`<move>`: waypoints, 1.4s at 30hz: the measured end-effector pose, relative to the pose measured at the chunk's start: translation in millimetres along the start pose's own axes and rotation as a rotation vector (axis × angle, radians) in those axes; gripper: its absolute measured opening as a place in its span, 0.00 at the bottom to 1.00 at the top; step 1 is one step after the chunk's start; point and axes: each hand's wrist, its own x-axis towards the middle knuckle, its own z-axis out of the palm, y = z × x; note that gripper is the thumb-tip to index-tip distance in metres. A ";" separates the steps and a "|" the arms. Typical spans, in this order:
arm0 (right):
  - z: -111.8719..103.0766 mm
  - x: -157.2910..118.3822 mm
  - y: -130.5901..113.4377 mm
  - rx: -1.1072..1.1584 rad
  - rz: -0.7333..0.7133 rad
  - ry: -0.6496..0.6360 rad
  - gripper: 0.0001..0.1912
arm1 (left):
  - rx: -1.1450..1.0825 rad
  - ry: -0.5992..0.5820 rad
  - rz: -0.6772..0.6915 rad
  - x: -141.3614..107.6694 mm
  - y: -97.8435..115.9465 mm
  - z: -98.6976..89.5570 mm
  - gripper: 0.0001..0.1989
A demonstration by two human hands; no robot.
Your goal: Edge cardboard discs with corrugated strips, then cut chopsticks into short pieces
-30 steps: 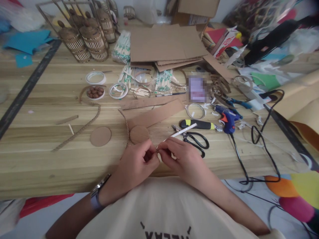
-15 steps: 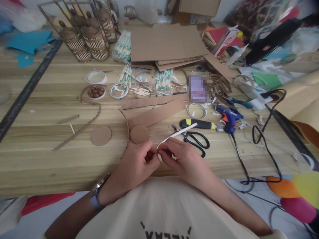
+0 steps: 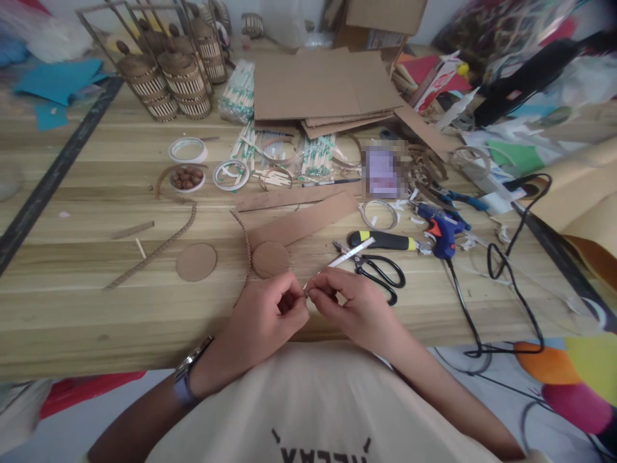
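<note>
A thin white strip [image 3: 353, 253] runs out from between my fingertips toward the upper right, passing over the scissors. My left hand [image 3: 270, 305] is closed in a pinch at the strip's near end. Right against it, my right hand [image 3: 354, 305] pinches the strip too, so the part between the fingertips is mostly hidden. Just beyond my left hand lies a round cardboard disc [image 3: 270, 260], with a braided cord [image 3: 245, 238] along its left side. Black-handled scissors [image 3: 385, 273] rest beyond my right hand.
A blue glue gun [image 3: 441, 231] with a looping cable stands at the right. The utility knife [image 3: 385, 240] lies near the scissors. Cardboard sheets [image 3: 322, 83] are stacked at the back. Small woven lanterns [image 3: 149, 87] stand back left, and a bowl of brown beads [image 3: 187, 179] sits left of centre.
The white strip's far end has dipped and shifted slightly left, and the strip looks twisted a little. Both hands keep their pinch in nearly the same spot.
</note>
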 end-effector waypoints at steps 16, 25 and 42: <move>13.0 3.8 12.4 0.098 0.143 0.169 0.04 | -0.039 0.083 -0.021 1.4 -6.5 0.4 0.05; -1.5 5.7 41.2 1.291 0.636 0.351 0.07 | -0.458 0.202 -0.132 2.9 -17.5 -1.2 0.07; -73.0 -34.8 101.4 -0.700 0.064 0.824 0.04 | -0.977 0.409 -0.371 13.6 -21.9 -12.5 0.11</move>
